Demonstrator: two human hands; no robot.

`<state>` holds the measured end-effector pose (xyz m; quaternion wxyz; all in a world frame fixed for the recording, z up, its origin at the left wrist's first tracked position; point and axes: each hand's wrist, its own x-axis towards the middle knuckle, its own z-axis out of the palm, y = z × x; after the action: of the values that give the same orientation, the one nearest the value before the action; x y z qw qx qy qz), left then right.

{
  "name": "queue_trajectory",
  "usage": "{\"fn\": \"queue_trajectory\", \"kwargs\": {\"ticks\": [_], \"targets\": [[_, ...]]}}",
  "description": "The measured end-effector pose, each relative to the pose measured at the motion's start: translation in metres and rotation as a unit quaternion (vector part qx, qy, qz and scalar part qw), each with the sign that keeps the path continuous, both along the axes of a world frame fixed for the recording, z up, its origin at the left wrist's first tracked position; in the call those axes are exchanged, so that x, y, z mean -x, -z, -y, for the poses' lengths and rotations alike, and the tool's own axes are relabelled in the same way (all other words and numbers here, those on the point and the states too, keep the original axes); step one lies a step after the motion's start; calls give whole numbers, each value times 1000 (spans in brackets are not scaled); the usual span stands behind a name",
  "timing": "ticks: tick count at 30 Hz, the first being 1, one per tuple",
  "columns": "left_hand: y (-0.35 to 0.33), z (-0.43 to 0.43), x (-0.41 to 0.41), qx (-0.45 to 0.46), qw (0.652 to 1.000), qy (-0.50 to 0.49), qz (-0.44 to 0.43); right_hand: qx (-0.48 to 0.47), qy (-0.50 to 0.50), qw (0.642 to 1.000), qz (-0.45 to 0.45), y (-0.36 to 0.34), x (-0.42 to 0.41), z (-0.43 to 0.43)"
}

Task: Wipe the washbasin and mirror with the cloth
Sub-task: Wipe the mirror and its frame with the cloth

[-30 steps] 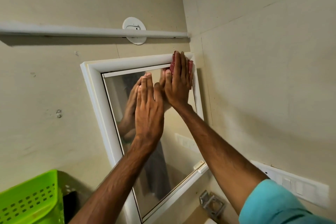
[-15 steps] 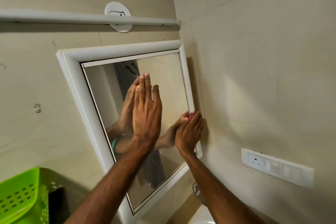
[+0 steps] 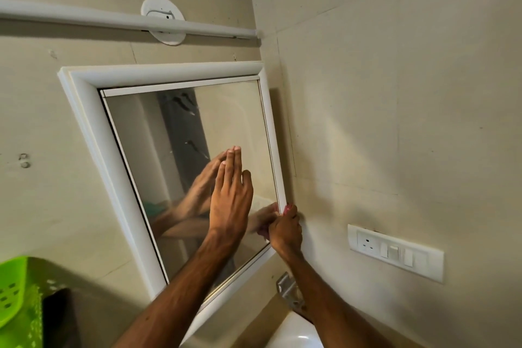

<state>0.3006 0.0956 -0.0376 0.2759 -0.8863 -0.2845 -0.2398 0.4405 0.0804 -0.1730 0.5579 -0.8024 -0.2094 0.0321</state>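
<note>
Down at the mirror's (image 3: 197, 150) lower right frame edge, the right hand (image 3: 285, 230) is curled tight around a pink cloth (image 3: 287, 209), only a sliver showing, seemingly bunched. Left hand (image 3: 230, 200) lies flat on the glass, fingers straight, holding nothing. Washbasin (image 3: 293, 332) rim peeks below.

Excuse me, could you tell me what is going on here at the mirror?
A person is wiping the mirror. The left hand lies flat and open on the glass, while the right hand presses a red cloth against the frame's right edge, near the lower corner. The washbasin shows below, untouched at this moment.
</note>
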Motion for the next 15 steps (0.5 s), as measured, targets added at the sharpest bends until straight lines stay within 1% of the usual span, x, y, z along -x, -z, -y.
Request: {"fn": "queue_trajectory", "kwargs": {"ticks": [3,4,7,9,12,15], "targets": [[6,-4,-2,-11,1000,-1,-2,44,-47,997,-50,-9,-14,10],[10,-4,-1,-18,1000,-8,-15,64,-66,994,-57,-10,-17,17],[21,-7,-2,-23,1000,-3,-9,131,-102,985,-55,2,-18,31],[30,-8,-2,-24,1000,-9,-16,116,-92,986,-73,14,-8,30],[46,-9,2,-24,999,-1,-26,38,-53,991,-117,23,21,19],[58,-7,9,7,1000,20,-17,11,-49,992,-119,26,45,16]]}}
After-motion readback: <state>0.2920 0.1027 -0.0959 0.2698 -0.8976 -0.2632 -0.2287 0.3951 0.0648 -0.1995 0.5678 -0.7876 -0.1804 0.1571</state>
